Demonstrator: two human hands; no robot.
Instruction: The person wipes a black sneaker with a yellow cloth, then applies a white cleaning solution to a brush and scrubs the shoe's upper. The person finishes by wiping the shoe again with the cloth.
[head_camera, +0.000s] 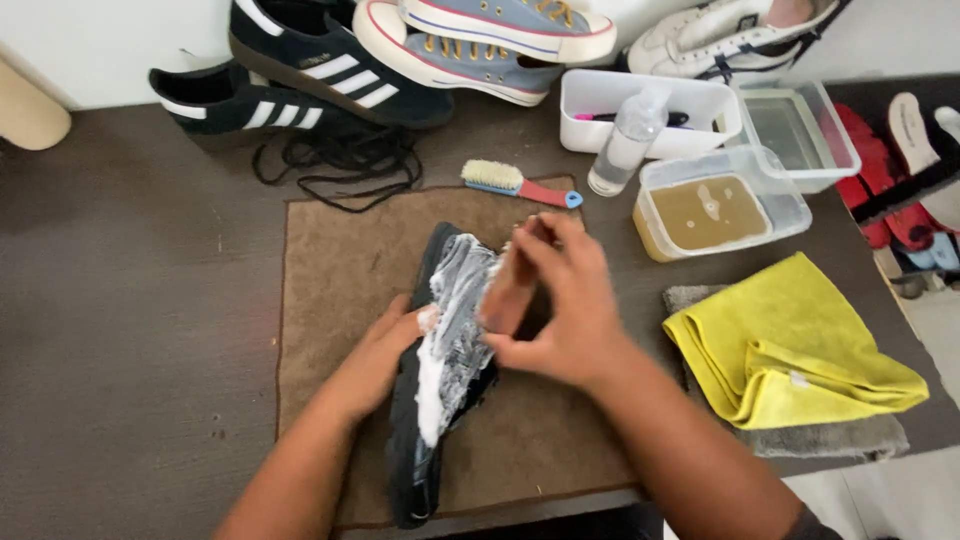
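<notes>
Shoe: dark shoe (440, 400), foam-covered, lying on a brown mat (330, 260) at the table's near edge.
Right hand: right hand (560, 310) clamped on a brush (505, 290), blurred, pressed to the foamy side.
Left hand: left hand (385, 350) flat against the shoe's left side, steadying it; grip not clear.
Beyond mat: small brush with red handle (520, 183), loose black laces (340, 160).
Right: yellow cloth (790, 345), tub of murky water (715, 205), spray bottle (625, 140).
Far edge: several sneakers (300, 70).
</notes>
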